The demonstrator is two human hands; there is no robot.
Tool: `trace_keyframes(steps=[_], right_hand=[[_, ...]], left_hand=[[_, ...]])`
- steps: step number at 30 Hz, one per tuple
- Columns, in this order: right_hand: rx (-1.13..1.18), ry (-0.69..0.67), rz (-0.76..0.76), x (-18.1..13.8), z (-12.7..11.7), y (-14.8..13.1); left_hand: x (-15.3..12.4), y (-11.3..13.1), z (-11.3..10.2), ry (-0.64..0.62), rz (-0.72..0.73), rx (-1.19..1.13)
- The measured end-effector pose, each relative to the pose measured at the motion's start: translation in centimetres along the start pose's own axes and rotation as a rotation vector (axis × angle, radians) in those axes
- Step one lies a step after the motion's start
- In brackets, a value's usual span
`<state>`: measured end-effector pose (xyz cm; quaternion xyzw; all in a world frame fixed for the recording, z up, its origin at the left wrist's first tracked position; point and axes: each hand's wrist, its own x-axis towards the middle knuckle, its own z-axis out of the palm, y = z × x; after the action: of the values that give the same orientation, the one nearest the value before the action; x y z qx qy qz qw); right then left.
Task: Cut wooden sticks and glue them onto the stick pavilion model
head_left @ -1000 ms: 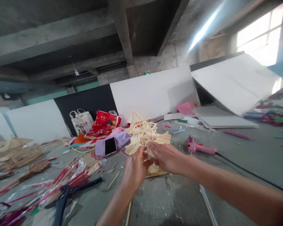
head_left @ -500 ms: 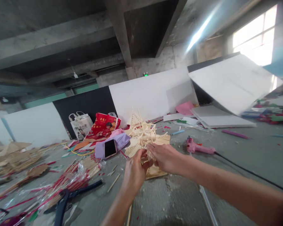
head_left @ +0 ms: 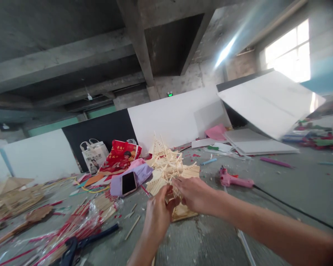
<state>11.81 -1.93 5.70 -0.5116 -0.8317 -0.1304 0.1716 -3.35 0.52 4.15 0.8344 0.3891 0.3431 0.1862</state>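
Note:
In front of me stands a model built of thin wooden sticks point(head_left: 166, 162), with a pointed frame at its far end and a wooden board point(head_left: 184, 213) under its near end. My left hand point(head_left: 160, 206) is at the near left side of the model, thumb and fingers curled round its stick work. From the right, my right hand point(head_left: 192, 192) reaches in, fingers bent down and pressed on the same sticks. The fingertips of both hands are close together and partly hide the sticks between them.
Right of the model lies a pink hot glue gun point(head_left: 235, 180) with a black cord. A phone point(head_left: 129, 183) rests on purple material point(head_left: 116, 187) to the left. Nearer left are wrapped sticks point(head_left: 80, 218) and a dark-handled tool point(head_left: 100, 236). White boards point(head_left: 262, 142) stand behind at right.
My view has tilted up slightly, so the scene sits lower. Both hands keep their places on the stick model, with hardly any movement.

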Motion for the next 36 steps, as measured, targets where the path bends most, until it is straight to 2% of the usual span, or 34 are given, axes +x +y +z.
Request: trace_keyframes(steps=[5, 9, 25, 28, 31, 33, 36], right_hand=[[0.009, 0.009, -0.013, 0.0, 0.3, 0.2], [0.022, 0.023, -0.02, -0.1, 0.6, 0.2], [0.011, -0.014, -0.006, 0.1, -0.3, -0.5], [0.008, 0.004, -0.003, -0.2, -0.7, -0.7], [0.07, 0.054, 0.034, -1.4, -1.8, -1.1], [0.126, 0.083, 0.061, -2.8, -2.7, -1.4], [0.154, 0.08, 0.067, -5.1, -3.4, -1.4]], left_hand=[[-0.2, -0.1, -0.3, -0.026, -0.024, 0.012], [-0.4, 0.0, -0.7, 0.001, -0.047, 0.0], [-0.7, -0.1, -0.2, -0.006, 0.026, 0.03], [-1.0, 0.4, -1.6, 0.065, 0.018, 0.064], [-1.5, 0.7, -4.3, 0.181, -0.028, 0.086], [-1.9, -0.1, -6.4, 0.247, -0.054, 0.124], [-2.4, -2.8, -8.7, 0.146, -0.119, 0.291]])
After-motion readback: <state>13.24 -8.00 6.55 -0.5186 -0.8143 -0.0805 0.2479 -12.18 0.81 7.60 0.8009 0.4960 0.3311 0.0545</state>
